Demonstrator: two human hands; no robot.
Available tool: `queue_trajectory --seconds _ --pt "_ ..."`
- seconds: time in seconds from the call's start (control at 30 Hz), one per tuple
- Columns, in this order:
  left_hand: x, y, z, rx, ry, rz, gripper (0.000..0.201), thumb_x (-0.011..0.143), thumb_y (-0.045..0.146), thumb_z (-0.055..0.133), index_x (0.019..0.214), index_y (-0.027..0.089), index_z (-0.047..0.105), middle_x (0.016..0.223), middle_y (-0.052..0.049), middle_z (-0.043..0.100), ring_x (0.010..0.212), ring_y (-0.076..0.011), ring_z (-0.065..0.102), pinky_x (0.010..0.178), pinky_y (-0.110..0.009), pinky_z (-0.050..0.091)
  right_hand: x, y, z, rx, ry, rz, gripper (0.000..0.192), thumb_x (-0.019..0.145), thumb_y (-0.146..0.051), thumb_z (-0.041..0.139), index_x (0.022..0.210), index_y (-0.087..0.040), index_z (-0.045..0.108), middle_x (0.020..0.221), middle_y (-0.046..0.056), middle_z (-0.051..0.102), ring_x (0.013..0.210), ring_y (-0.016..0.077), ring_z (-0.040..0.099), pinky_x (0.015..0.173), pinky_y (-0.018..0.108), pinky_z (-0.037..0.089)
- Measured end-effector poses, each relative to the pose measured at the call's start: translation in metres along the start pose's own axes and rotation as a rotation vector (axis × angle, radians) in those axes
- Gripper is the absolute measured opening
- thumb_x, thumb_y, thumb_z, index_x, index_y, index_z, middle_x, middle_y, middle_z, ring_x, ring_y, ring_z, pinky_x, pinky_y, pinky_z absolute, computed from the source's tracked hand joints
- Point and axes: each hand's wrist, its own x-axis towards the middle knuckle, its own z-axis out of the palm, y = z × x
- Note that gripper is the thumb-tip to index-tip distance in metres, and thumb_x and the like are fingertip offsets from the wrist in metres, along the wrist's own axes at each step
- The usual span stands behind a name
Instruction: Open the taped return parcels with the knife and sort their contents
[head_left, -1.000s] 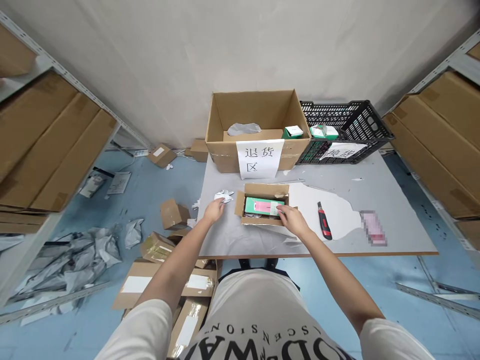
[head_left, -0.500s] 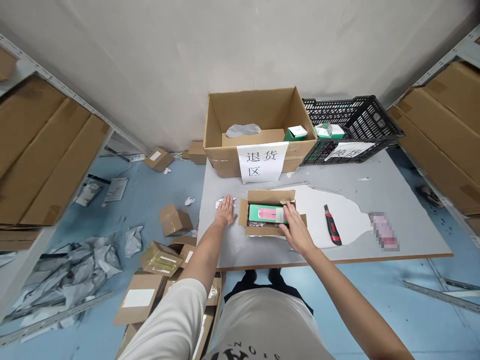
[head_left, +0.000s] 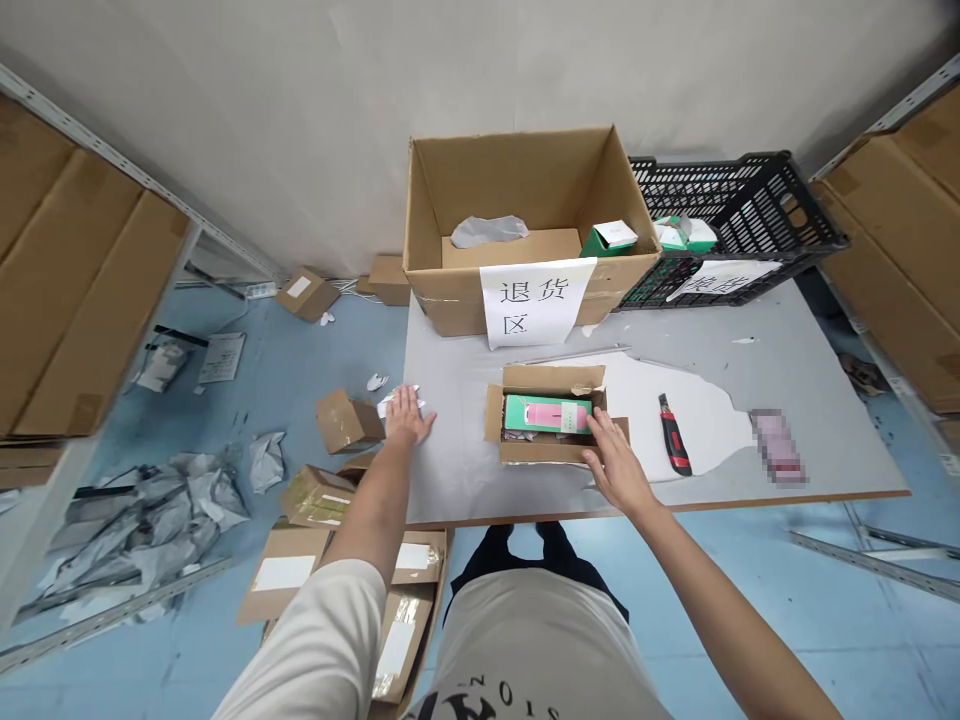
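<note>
My left hand [head_left: 406, 415] is at the table's left edge, fingers stretched out over a crumpled white paper scrap [head_left: 385, 407]. My right hand [head_left: 616, 455] rests with extended fingers on the right end of a small opened cardboard carton [head_left: 540, 455], touching its edge. Inside the carton lies a green box with a pink bottle pictured on it [head_left: 551, 414]; crumpled paper shows beside it. The carton's flaps stand spread outward. To the right of that hand, a red and black utility knife [head_left: 675, 436] lies on a white sheet [head_left: 712, 425].
Behind stand a large labelled cardboard box [head_left: 450, 302] and a black plastic crate [head_left: 750, 215], both holding green boxes. A blurred pink item [head_left: 778, 446] lies on the grey table [head_left: 457, 480]. Cartons [head_left: 349, 422] and grey plastic bags [head_left: 165, 530] cover floor at left.
My left hand has slid left across the table to its edge, with the paper scrap moving along. My right hand stays at the carton's right end. The view has shifted slightly.
</note>
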Motion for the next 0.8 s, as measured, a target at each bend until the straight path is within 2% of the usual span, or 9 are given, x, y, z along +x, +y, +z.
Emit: queue_trajectory --seconds 0.17,0.23,0.3,0.4,0.47,0.6,0.63,0.7,0.8 --pt "-0.021 -0.049 0.001 0.040 -0.022 -0.187 0.086 0.083 0.057 0.031 0.146 0.000 0.015 0.154 -0.018 0.009 0.143 -0.0284 0.003 0.113 -0.045 0.008 0.009 -0.001 -0.002 -0.005 -0.040 0.011 0.055 0.095 -0.036 0.034 0.145 -0.016 0.025 0.149 0.013 0.031 0.139 0.0261 0.026 0.111 0.049 0.028" --pt "-0.029 -0.058 -0.006 0.044 -0.010 -0.209 0.085 0.083 0.056 0.031 0.145 -0.001 0.018 0.153 -0.020 0.012 0.142 -0.0293 0.005 0.113 -0.046 0.009 0.017 -0.002 -0.003 -0.009 -0.079 0.016 0.052 0.094 -0.037 0.034 0.142 -0.015 0.033 0.144 0.014 0.040 0.135 0.0270 0.033 0.109 0.048 0.031" --pt "-0.034 -0.057 -0.018 0.032 0.025 -0.189 0.083 0.084 0.054 0.031 0.144 -0.001 0.018 0.153 -0.021 0.013 0.142 -0.0301 0.007 0.113 -0.047 0.010 0.029 -0.004 -0.005 -0.022 -0.132 0.009 0.048 0.094 -0.036 0.036 0.136 -0.015 0.042 0.139 0.014 0.047 0.130 0.0276 0.041 0.106 0.046 0.036" --pt "-0.036 -0.035 -0.048 -0.034 0.149 -0.092 0.079 0.087 0.051 0.029 0.145 -0.001 0.015 0.153 -0.022 0.012 0.142 -0.0314 0.008 0.112 -0.049 0.011 0.059 -0.013 -0.006 -0.080 -0.262 -0.033 0.039 0.090 -0.028 0.044 0.127 -0.017 0.052 0.131 0.013 0.055 0.119 0.0277 0.052 0.097 0.040 0.044" --pt "-0.037 -0.012 -0.072 -0.101 0.252 -0.002 0.078 0.088 0.050 0.028 0.145 -0.002 0.012 0.153 -0.021 0.010 0.142 -0.0318 0.005 0.112 -0.050 0.011 0.083 -0.022 -0.002 -0.145 -0.377 -0.083 0.032 0.087 -0.024 0.048 0.117 -0.017 0.057 0.122 0.012 0.060 0.111 0.0264 0.058 0.090 0.035 0.046" --pt "-0.052 0.039 -0.118 -0.275 0.352 0.156 0.077 0.090 0.049 0.030 0.146 0.001 0.009 0.153 -0.021 0.011 0.142 -0.0326 0.005 0.111 -0.053 0.012 0.125 -0.043 0.014 -0.330 -0.544 -0.158 0.023 0.083 -0.023 0.057 0.105 -0.016 0.059 0.112 0.013 0.064 0.101 0.0248 0.062 0.083 0.030 0.047" --pt "-0.059 0.052 -0.128 -0.328 0.366 0.206 0.073 0.091 0.047 0.030 0.146 0.002 0.011 0.152 -0.020 0.016 0.142 -0.0309 0.010 0.112 -0.051 0.014 0.131 -0.048 0.020 -0.361 -0.559 -0.167 0.028 0.080 -0.026 0.062 0.106 -0.016 0.058 0.112 0.014 0.063 0.102 0.0256 0.061 0.083 0.031 0.047" --pt "-0.079 0.075 -0.143 -0.420 0.360 0.346 0.062 0.092 0.042 0.030 0.143 0.007 0.024 0.146 -0.017 0.035 0.136 -0.0259 0.030 0.112 -0.044 0.020 0.138 -0.056 0.031 -0.392 -0.563 -0.180 0.046 0.073 -0.031 0.071 0.112 -0.015 0.054 0.113 0.016 0.061 0.104 0.0282 0.060 0.085 0.034 0.046" --pt "-0.116 0.108 -0.152 -0.507 0.362 0.477 0.047 0.091 0.042 0.037 0.128 0.013 0.047 0.123 -0.012 0.059 0.115 -0.0230 0.053 0.104 -0.038 0.033 0.140 -0.064 0.046 -0.435 -0.560 -0.189 0.064 0.069 -0.037 0.074 0.122 -0.015 0.046 0.118 0.019 0.057 0.106 0.0304 0.059 0.084 0.037 0.047"
